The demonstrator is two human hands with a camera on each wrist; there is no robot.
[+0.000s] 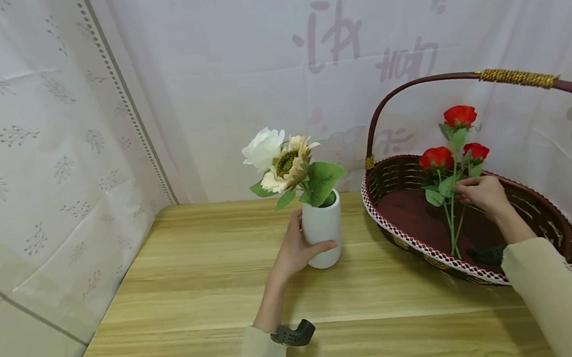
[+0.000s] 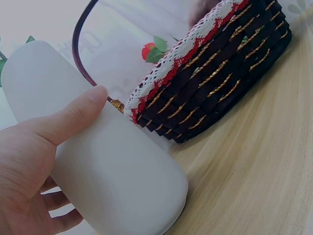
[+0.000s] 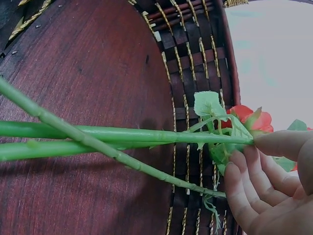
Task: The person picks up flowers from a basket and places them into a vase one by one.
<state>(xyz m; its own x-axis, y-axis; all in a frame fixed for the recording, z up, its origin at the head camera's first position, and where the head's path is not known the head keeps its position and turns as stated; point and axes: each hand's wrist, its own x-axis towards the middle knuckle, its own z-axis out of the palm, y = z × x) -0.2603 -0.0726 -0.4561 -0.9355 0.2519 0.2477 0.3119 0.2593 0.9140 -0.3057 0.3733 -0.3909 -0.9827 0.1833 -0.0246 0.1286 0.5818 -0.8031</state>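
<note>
A pale printed cloth (image 1: 235, 64) hangs behind and to the left of a wooden table (image 1: 199, 299), whose back left corner shows below its folds. Toward the table's back edge, on the right, stands a dark woven basket (image 1: 407, 219) with a tall arched handle (image 1: 430, 78), gold-wrapped in places, and lace trim (image 2: 168, 68) around its rim. Left of the basket and apart from it, a white vase (image 1: 322, 232) stands upright near the middle of the back edge.

The left hand (image 1: 296, 248) holds the vase from its left side, thumb laid across the front and fingers around behind. The vase sits inside this grip, with its mouth above the hand and its base on the table.

The right hand (image 1: 483, 192), over the basket, pinches three red roses (image 1: 435, 157) by their stems (image 3: 122, 133), thumb against fingertips in a narrow grip. The blooms stand beyond the grip, toward the back; the lower stems run free of it, over the basket floor toward the front rim, one crossing the others. Whether their ends touch the floor cannot be told.

In the vase are a white flower (image 1: 264, 148) and, just beside it, a cream flower (image 1: 290, 164) with a greenish centre, with green leaves (image 1: 326, 179) below them. A black wrist device (image 1: 294, 334) is on the left wrist.
</note>
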